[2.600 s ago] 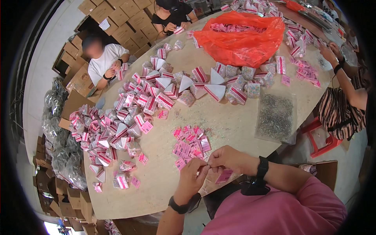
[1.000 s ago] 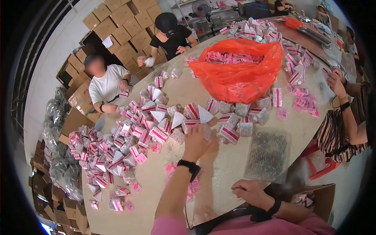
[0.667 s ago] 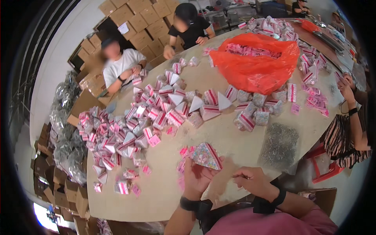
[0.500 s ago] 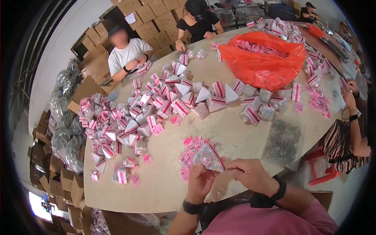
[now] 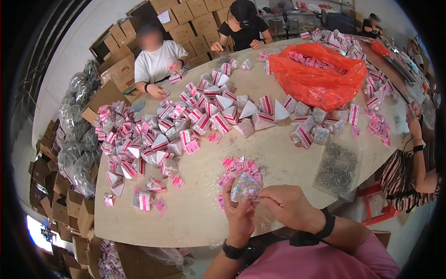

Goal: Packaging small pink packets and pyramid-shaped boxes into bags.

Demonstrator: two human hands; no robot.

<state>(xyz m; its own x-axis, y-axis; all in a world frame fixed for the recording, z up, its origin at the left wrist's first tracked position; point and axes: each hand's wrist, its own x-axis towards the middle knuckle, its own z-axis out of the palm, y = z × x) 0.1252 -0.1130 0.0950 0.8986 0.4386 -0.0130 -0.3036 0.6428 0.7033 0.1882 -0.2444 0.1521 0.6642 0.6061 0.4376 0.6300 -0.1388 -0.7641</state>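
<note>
My left hand (image 5: 240,217) is closed around a small clear bag (image 5: 246,187) of pastel bits, holding it upright just above the table. Beside the bag's right edge, the fingers of my right hand (image 5: 289,207) are pinched together. Whatever is between those fingertips is too small to make out. Pink printed cards (image 5: 238,164) lie in a loose pile just beyond the bag, partly hidden by it. To the right of my right hand, a clear shallow tray (image 5: 317,182) holds many small thin metal pieces (image 5: 338,167).
A large heap of pink-and-white wedge-shaped packs (image 5: 203,124) spreads over the left and middle table. An open red plastic bag (image 5: 320,88) of pink items stands beyond. Co-workers sit around the far and right sides. A red stool (image 5: 374,204) stands at right; cartons (image 5: 83,211) pile up left.
The small bag has turned in my left hand, so its striped edge no longer shows. My right fingers have come closer against its side. The view has shifted slightly.
</note>
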